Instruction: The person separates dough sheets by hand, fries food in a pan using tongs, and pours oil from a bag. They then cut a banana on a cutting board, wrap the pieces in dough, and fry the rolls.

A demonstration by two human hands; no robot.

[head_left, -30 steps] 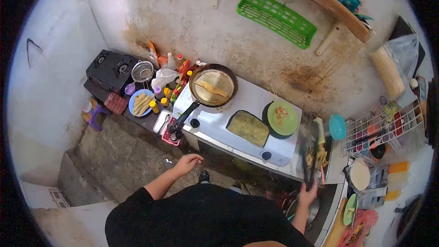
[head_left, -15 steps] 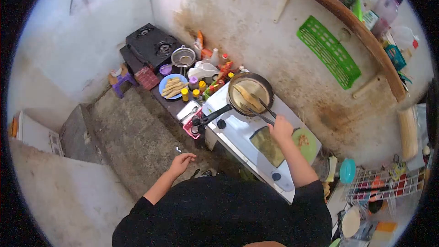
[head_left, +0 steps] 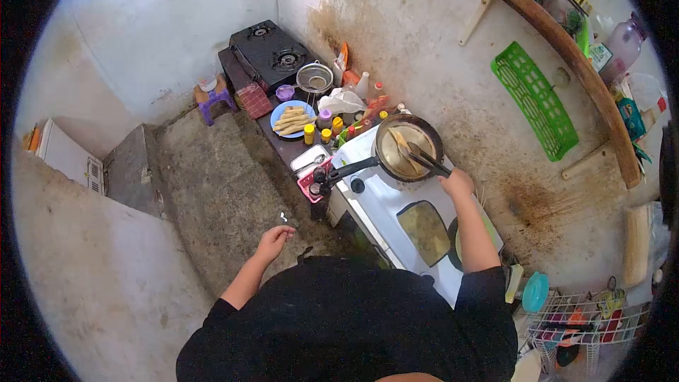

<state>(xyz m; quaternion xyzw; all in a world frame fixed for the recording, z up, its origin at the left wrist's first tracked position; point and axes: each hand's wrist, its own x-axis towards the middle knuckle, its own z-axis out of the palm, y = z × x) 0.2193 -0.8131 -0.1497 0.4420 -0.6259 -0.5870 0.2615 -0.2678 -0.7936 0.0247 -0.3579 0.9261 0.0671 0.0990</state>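
Note:
My right hand (head_left: pixel 458 182) is closed on the handle end of dark tongs (head_left: pixel 431 163), which reach into the frying pan (head_left: pixel 438 134). The tong tips are at long, pale golden rolls (head_left: pixel 400 143) lying in oil. The pan rests on the white stove (head_left: pixel 375 201), its black handle pointing left. My left hand (head_left: pixel 272 242) hangs over the floor at the stove's front left, fingers curled together, with nothing visible in them. A blue plate (head_left: pixel 274 126) of similar pale rolls stands beyond the pan, to the left.
Between plate and pan stand several yellow-capped bottles (head_left: pixel 309 134). A strainer (head_left: pixel 315 79) sits beside the black two-burner stove (head_left: pixel 265 49). A pink basket (head_left: pixel 308 187) adjoins the white stove's front left corner. A green rack (head_left: pixel 535 101) and wooden shelf (head_left: pixel 552 14) hang on the wall.
The view has shifted, moving the scene right and downward. My right hand has turned the tongs, whose tips are closer together at the rolls. My left hand's fingers have curled in.

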